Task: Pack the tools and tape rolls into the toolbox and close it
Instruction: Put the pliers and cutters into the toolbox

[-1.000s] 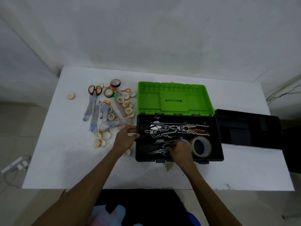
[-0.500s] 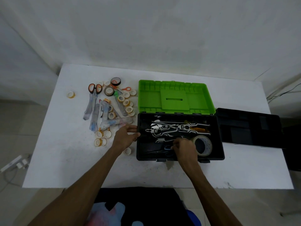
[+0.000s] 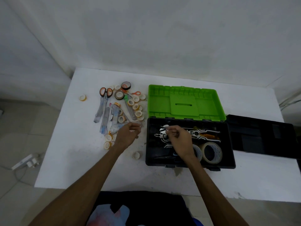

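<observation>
The black toolbox [image 3: 190, 163] sits open on the desk [image 3: 73, 160]. The right hand [image 3: 178, 139] hangs over it with curled fingers; what it holds is unclear. The left hand [image 3: 127, 135] curls around a clear-wrapped tool [image 3: 116, 128] in the pile. Next, that tool likely goes inside.

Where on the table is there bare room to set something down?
Free: the table's near-left part, bordered by the front edge, the tape pile and the toolbox; also the far-right strip behind the black tray. Crowded: left of the green lid, where tapes and scissors lie packed.
</observation>
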